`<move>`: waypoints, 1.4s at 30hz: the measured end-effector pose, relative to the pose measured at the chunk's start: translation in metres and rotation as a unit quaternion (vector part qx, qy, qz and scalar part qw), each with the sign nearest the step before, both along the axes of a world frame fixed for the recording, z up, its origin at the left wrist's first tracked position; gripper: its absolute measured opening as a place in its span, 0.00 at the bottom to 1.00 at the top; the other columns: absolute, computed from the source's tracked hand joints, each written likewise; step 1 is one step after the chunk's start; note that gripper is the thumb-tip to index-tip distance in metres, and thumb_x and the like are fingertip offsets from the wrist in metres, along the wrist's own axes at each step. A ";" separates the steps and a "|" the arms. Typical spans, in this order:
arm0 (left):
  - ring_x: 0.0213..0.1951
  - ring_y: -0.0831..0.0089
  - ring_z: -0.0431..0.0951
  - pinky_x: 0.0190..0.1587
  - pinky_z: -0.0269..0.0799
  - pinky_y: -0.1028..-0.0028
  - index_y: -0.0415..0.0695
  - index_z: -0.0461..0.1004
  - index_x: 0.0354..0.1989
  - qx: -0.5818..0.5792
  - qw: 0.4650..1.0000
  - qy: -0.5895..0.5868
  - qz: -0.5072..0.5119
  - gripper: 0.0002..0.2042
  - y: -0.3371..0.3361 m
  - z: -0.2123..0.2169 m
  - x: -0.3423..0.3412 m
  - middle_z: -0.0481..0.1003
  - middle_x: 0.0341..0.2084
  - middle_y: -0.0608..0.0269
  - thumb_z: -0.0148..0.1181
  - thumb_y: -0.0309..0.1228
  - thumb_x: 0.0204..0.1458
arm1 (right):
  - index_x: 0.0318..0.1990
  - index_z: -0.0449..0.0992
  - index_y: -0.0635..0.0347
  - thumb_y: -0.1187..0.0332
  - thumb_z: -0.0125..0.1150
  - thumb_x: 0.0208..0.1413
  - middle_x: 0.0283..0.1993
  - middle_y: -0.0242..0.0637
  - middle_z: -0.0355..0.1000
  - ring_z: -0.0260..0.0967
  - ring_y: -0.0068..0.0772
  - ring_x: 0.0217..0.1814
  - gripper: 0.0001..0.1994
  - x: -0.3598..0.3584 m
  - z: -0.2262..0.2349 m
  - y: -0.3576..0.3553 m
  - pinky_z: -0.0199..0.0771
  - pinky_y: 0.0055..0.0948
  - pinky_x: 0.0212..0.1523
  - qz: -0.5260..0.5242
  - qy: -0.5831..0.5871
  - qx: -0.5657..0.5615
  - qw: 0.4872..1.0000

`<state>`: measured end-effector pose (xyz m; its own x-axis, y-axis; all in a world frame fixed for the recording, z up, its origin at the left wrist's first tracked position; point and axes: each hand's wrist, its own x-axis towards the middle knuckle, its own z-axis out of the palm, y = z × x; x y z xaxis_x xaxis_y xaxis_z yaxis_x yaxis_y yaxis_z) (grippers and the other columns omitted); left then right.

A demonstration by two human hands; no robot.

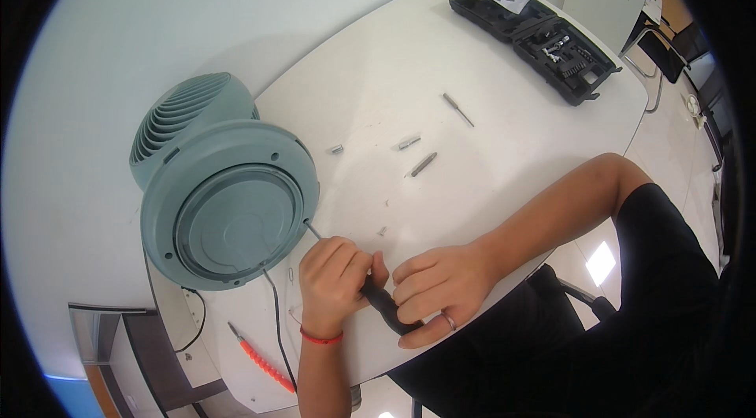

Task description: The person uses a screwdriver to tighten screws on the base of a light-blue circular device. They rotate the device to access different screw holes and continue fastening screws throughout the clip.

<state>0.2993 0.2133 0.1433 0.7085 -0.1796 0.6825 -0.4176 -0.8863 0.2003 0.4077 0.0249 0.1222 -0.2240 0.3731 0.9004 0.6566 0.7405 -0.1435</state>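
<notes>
My left hand (335, 274) and my right hand (431, 286) both grip a black-handled screwdriver (383, 305). Its thin metal shaft (313, 230) points up-left and its tip meets the rim of a grey-green round fan housing (228, 201) lying on the white table (504, 158). My left hand wraps the front of the handle near the shaft and wears a red wrist band. My right hand, with a ring, closes on the rear of the handle. A black cable (276, 315) runs from the fan toward the table's near edge.
Loose metal bits (423, 164) and a long bit (457, 109) lie mid-table, with small screws (336, 149) near the fan. An open black tool case (543, 36) sits at the far end. A red-handled screwdriver (262, 359) lies by the near edge.
</notes>
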 end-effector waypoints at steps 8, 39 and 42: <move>0.22 0.62 0.70 0.25 0.64 0.66 0.44 0.70 0.21 -0.001 1.000 0.011 -0.002 0.13 0.000 0.002 -0.001 0.66 0.19 0.62 0.72 0.19 0.41 | 0.51 0.87 0.60 0.81 0.68 0.57 0.47 0.38 0.76 0.76 0.38 0.50 0.15 -0.003 0.000 0.003 0.77 0.35 0.50 -0.003 0.007 0.039 0.999; 0.24 0.61 0.72 0.26 0.66 0.66 0.42 0.70 0.21 0.003 1.000 0.011 -0.003 0.12 0.002 0.007 -0.004 0.68 0.20 0.61 0.72 0.19 0.41 | 0.59 0.83 0.53 0.72 0.80 0.58 0.49 0.37 0.75 0.75 0.39 0.50 0.21 -0.001 0.000 0.001 0.76 0.37 0.51 -0.006 0.002 0.017 1.000; 0.24 0.61 0.72 0.26 0.66 0.66 0.42 0.71 0.22 0.021 1.000 0.015 -0.001 0.12 0.004 0.008 -0.005 0.68 0.20 0.61 0.72 0.19 0.41 | 0.57 0.86 0.51 0.73 0.78 0.60 0.47 0.35 0.76 0.75 0.37 0.49 0.17 0.000 0.000 0.005 0.75 0.34 0.50 0.006 -0.021 0.038 0.999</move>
